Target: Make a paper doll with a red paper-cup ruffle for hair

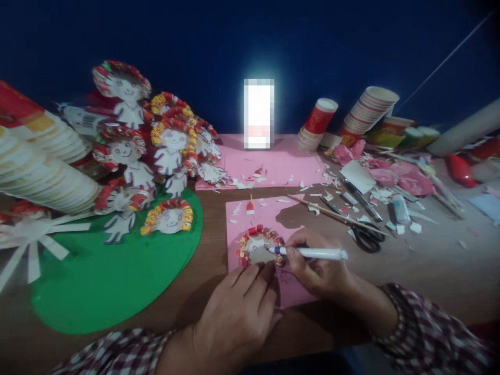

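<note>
Right hand (316, 265): got a white marker (320, 253) pinched in the fingers, tip right by the eye on the right side of the face
Left hand (242, 307): laid over the near edge of the face, fingers bent, can't tell if it's actually gripping
Paper face (258, 252): red curls round it, two purple eyes, sitting on the front pink sheet (269, 211)
Off to the left: green sheet (136, 291) with a yellow-curled face (170, 223) on it, bunch of paper dolls (170, 143) behind
Right side of the table (213, 229): scissors (367, 238), wooden stick (336, 212), loads of paper scraps
</note>
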A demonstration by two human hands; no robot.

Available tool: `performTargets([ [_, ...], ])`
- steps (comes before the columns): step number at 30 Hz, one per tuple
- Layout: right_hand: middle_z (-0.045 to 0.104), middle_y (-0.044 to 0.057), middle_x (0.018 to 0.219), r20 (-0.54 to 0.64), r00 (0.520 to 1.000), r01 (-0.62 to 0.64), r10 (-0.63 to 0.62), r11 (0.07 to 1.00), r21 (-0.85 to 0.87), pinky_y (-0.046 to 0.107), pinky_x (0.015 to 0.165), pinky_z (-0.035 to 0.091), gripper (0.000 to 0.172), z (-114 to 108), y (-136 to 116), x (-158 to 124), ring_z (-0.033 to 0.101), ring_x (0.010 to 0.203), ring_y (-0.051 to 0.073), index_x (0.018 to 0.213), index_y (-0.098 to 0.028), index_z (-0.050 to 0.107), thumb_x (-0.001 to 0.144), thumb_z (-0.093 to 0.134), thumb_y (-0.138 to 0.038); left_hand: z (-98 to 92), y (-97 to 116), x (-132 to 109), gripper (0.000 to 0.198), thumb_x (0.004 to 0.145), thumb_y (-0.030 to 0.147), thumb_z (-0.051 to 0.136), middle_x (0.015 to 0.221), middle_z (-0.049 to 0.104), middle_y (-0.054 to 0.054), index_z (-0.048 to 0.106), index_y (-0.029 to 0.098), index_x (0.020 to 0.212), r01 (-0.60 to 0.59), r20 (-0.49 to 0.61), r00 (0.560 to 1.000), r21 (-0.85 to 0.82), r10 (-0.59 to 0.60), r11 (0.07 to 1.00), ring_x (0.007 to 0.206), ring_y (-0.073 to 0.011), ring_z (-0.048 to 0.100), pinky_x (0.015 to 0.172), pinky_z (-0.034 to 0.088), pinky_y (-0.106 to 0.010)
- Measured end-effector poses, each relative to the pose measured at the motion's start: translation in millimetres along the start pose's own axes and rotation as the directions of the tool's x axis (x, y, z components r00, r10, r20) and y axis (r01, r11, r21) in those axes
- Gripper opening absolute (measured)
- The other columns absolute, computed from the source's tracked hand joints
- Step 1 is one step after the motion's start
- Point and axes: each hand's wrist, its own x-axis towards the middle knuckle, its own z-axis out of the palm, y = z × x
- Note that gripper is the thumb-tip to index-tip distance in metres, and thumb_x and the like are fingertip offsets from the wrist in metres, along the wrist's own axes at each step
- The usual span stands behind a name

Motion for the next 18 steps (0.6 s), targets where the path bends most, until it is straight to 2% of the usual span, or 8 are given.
performTargets([
  [10,0.062,0.000,0.063,0.035,0.999,-0.034,0.034,0.999,0.007,0.024,0.052,0.042,0.010,1.6,2.3,-1.9,0.054,0.053,0.011,0.076,-0.021,0.056,0.085,0.053,-0.020,-1.1,1.0,0.9,0.025,0.092,0.031,0.049,0.111,0.068,-0.013,0.066,0.013,0.088,0.004,-0.004,1.000,0.010,-0.004,1.000,0.098,-0.0247,0.062,0.079,0.051,-0.038],
  [14,0.061,-0.002,0.061,-0.011,1.000,-0.019,0.019,1.000,0.007,0.024,0.052,0.042,0.010,0.4,1.2,-1.0,0.054,0.052,0.010,0.077,-0.021,0.055,0.086,0.052,-0.019,-1.0,1.2,1.0,0.024,0.091,0.030,0.050,0.108,0.069,-0.012,0.066,0.013,0.084,0.005,-0.015,1.000,0.006,-0.005,1.000,0.096,-0.0248,0.063,0.080,0.051,-0.038],
  [18,0.060,-0.002,0.060,-0.012,1.000,0.005,-0.005,1.000,-0.006,0.024,0.053,0.043,0.011,0.0,3.0,-1.4,0.054,0.051,0.010,0.077,-0.021,0.055,0.087,0.052,-0.020,-1.2,0.9,1.0,0.022,0.091,0.029,0.052,0.108,0.069,-0.013,0.066,0.013,0.087,0.005,-0.001,1.000,0.013,-0.005,1.000,0.098,-0.0242,0.062,0.081,0.050,-0.037],
])
